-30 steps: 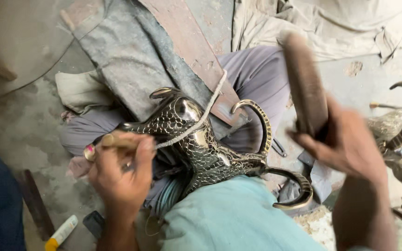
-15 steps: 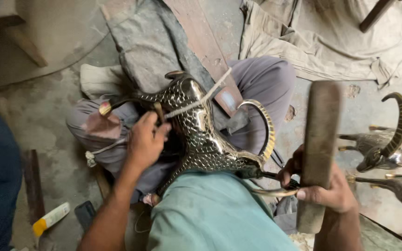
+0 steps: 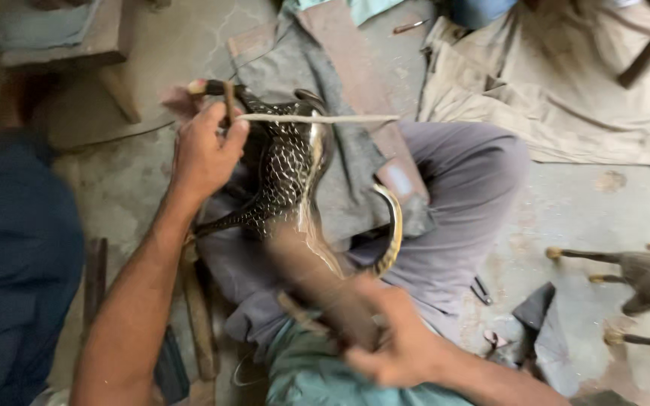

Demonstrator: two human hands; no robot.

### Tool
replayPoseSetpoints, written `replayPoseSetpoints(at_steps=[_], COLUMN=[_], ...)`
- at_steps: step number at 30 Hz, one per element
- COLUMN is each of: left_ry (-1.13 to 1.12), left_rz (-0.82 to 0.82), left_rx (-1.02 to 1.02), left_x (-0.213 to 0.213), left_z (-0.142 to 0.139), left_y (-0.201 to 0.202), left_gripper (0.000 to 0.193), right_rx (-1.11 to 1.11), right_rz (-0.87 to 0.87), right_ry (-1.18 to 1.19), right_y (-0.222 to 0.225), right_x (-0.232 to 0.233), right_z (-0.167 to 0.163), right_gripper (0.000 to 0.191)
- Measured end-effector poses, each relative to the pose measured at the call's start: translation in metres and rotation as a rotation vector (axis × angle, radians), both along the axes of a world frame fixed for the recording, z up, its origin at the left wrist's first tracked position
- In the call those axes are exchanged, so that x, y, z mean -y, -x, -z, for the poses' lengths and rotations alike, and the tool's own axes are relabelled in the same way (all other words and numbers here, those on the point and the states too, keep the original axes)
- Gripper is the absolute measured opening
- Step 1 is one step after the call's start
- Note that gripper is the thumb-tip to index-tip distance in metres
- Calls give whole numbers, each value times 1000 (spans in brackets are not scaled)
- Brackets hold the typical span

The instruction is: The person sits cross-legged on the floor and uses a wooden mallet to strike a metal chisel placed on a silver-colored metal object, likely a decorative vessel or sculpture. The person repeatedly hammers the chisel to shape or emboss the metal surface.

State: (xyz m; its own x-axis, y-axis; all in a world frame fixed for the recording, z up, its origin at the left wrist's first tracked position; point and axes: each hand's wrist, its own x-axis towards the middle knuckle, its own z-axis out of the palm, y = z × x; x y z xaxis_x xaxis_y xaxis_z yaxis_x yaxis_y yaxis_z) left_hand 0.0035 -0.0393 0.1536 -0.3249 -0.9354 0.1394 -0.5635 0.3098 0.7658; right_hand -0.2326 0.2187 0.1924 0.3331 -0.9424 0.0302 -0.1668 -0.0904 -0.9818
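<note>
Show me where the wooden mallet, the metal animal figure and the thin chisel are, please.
wooden mallet (image 3: pixel 311 284), head view, on the blurred wooden body above the right hand.
metal animal figure (image 3: pixel 283 169), head view, on its patterned dark body.
thin chisel (image 3: pixel 228 96), head view, on the shaft above the left hand's fingers.

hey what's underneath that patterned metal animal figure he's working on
The metal animal figure rests on the person's lap, over grey trousers and a grey cloth. The left hand covers its top end, and the blurred wooden mallet in the right hand hides its lower part.
</note>
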Motion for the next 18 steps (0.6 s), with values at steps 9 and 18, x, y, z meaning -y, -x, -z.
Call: replayPoseSetpoints(at_steps=[9,18], left_ry=[338,64], left_rz=[-148,-193], left_rx=[198,10], left_x=[6,-9], left_z=[29,46], left_y=[10,-22], left_gripper=[25,19], right_rx=[-158,-215], right_rz=[-558,-715], right_ry=[-28,-207], right_y=[-53,-52], right_x=[38,66], right_z=[-8,1], right_gripper=[54,50])
